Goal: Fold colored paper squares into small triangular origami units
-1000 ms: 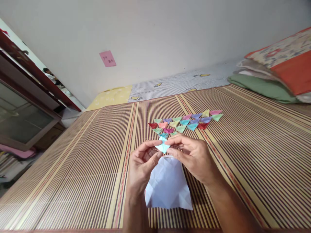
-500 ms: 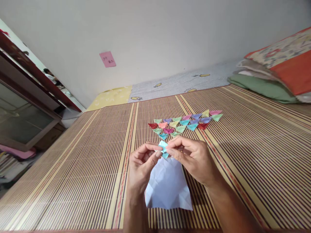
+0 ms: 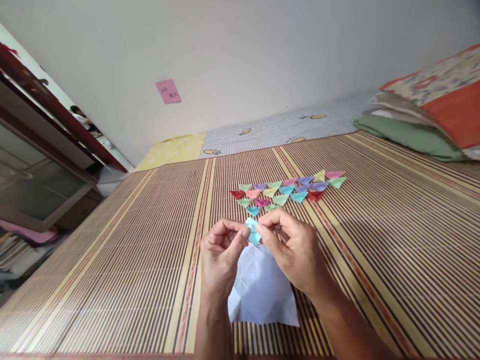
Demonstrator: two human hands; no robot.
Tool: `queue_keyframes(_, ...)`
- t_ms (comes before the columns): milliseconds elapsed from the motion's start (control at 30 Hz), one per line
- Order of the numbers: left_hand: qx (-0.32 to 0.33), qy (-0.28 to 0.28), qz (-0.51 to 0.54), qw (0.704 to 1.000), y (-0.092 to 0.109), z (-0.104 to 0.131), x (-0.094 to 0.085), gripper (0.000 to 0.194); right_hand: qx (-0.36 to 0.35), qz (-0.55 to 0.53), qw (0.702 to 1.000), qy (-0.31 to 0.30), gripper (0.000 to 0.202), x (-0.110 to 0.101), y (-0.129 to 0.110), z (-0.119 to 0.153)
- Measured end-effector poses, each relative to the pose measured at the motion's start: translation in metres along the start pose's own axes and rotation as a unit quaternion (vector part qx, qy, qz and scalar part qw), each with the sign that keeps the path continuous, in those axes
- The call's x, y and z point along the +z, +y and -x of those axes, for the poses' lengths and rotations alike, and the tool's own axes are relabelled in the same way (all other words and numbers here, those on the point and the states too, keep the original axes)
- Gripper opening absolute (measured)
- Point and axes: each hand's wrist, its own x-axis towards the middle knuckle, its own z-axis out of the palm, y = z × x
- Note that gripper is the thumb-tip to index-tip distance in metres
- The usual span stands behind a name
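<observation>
Just below the centre of the frame we see the blue paper (image 3: 253, 234), its left side pinched between thumb and fingers of the left hand (image 3: 224, 251), its right side likewise by the right hand (image 3: 294, 245). Below it lies the white sheet (image 3: 264, 287); above, folded shapes (image 3: 299, 197) rest on the mat (image 3: 397, 235). We judge the paper very light, thin and crisp, apt to keep a crease yet easily crushed or torn; we would hold it lightly by opposite edges.
</observation>
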Motion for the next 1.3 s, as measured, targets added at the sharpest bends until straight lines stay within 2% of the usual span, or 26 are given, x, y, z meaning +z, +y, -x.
queue_keyframes(200, 0.008, 0.010, -0.023, 1.000, 0.002, 0.002, 0.004, 0.012, -0.009, 0.027, 0.999, 0.029, 0.014, 0.004, 0.002, 0.001)
queue_keyframes(333, 0.012, 0.023, 0.005, 1.000, -0.001, 0.002, 0.007, 0.012, 0.000, 0.019, 0.999, 0.042, 0.013, 0.006, 0.005, 0.001)
queue_keyframes(533, -0.016, 0.029, 0.057, 0.998, -0.002, -0.001, 0.006, 0.021, 0.046, -0.069, 0.996, 0.018, 0.008, 0.004, 0.012, 0.004)
queue_keyframes(633, -0.027, 0.028, 0.064, 0.997, -0.003, -0.002, 0.003, 0.025, 0.053, -0.080, 0.995, 0.007, 0.007, 0.002, 0.015, 0.003)
queue_keyframes(833, -0.086, -0.043, 0.052, 0.994, -0.006, -0.002, -0.001, 0.017, 0.042, -0.080, 0.996, 0.020, 0.006, 0.000, 0.014, 0.002)
queue_keyframes(1000, -0.063, -0.022, 0.048, 0.997, -0.007, 0.000, -0.001, 0.018, 0.057, -0.106, 0.993, 0.019, 0.006, 0.000, 0.014, 0.002)
queue_keyframes(1100, -0.068, -0.032, 0.050, 0.996, -0.005, 0.000, 0.000, 0.018, 0.054, -0.111, 0.992, 0.016, 0.007, -0.001, 0.013, 0.002)
queue_keyframes(1200, -0.079, -0.044, 0.063, 0.994, -0.003, 0.001, 0.002, 0.015, 0.042, -0.105, 0.994, -0.002, 0.007, -0.002, 0.012, 0.002)
queue_keyframes(1300, -0.075, -0.024, 0.070, 0.994, -0.003, 0.001, 0.005, 0.013, 0.054, -0.109, 0.992, -0.023, 0.009, -0.002, 0.011, 0.001)
